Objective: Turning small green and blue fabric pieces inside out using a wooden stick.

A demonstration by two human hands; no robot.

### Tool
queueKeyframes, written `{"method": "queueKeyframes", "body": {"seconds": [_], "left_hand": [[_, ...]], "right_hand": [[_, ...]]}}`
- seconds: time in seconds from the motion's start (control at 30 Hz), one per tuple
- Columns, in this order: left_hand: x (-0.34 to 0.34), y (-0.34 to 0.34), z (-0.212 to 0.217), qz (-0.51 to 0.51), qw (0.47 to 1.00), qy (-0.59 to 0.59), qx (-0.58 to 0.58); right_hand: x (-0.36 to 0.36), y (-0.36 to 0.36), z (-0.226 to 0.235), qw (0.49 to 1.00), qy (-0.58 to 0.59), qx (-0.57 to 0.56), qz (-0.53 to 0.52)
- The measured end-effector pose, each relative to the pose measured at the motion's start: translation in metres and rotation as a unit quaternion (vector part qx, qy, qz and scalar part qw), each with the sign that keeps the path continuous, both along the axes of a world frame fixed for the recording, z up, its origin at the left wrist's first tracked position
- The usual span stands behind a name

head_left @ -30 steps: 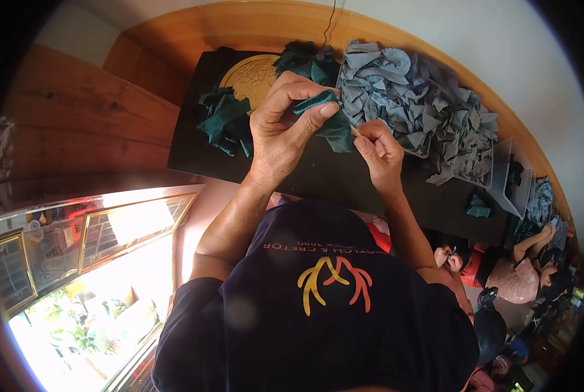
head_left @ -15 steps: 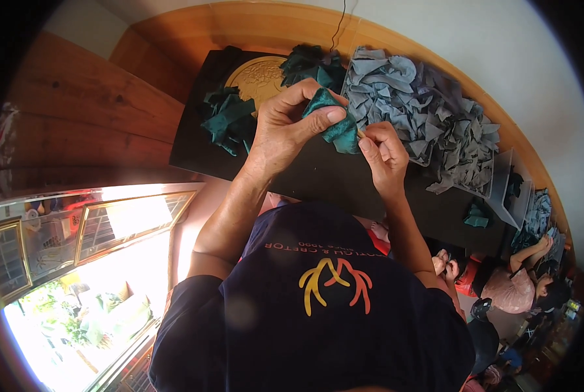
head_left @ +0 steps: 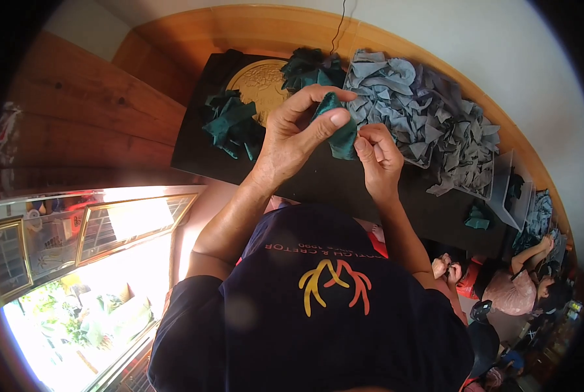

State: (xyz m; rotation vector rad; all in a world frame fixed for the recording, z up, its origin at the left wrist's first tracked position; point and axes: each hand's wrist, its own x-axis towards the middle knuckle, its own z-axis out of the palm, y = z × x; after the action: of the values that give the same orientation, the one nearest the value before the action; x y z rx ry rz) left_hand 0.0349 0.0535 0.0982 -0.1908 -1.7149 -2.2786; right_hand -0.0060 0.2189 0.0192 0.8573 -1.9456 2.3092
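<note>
Here, a navy T-shirt (head_left: pixel 272 340) fills the near side of the black table (head_left: pixel 324 176). Over the table's middle, the left hand (head_left: pixel 295 134) pinches a folded green velvet piece (head_left: pixel 343 140) between thumb and bent fingers, apparently to steady it; the right hand (head_left: pixel 382 157), thumb and fingertips pressed together against the velvet, seems to grip something slim, mostly hidden. Across the table's far half lie green velvet scraps (head_left: pixel 230 124), a round gold relief plaque (head_left: pixel 256 81) and heaped grey-green cloth pieces (head_left: pixel 387 81), perhaps kept within reach. Past the table's right end sits a co-worker (head_left: pixel 511 287).
</note>
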Motion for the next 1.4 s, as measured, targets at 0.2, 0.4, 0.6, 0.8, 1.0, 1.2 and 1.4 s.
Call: {"method": "queueKeyframes", "body": {"seconds": [0.2, 0.4, 0.6, 0.8, 1.0, 1.2, 1.4], "left_hand": [[0.001, -0.002, -0.001, 0.054, 0.995, 0.013, -0.083], [0.002, 0.001, -0.002, 0.080, 0.986, 0.037, -0.144], [0.002, 0.000, -0.003, 0.016, 0.989, 0.088, -0.121], [-0.003, -0.002, -0.003, -0.007, 0.978, 0.094, -0.184], [0.000, -0.010, 0.009, 0.014, 0.970, 0.139, -0.199], [-0.003, -0.012, 0.020, -0.047, 0.954, 0.127, -0.269], [-0.014, 0.000, 0.008, -0.059, 0.967, 0.183, -0.167]], "right_hand": [[0.004, 0.001, -0.005, 1.000, 0.006, 0.002, -0.002], [0.013, 0.005, -0.007, 1.000, -0.003, 0.000, 0.001], [0.014, 0.008, 0.001, 0.993, -0.070, -0.043, 0.083], [0.008, 0.013, -0.005, 0.970, -0.161, -0.105, 0.150], [0.010, 0.012, -0.002, 0.987, -0.094, -0.059, 0.115], [0.008, 0.016, 0.002, 0.993, 0.106, 0.023, -0.042], [0.021, 0.001, -0.002, 0.956, -0.178, -0.180, 0.149]]}}
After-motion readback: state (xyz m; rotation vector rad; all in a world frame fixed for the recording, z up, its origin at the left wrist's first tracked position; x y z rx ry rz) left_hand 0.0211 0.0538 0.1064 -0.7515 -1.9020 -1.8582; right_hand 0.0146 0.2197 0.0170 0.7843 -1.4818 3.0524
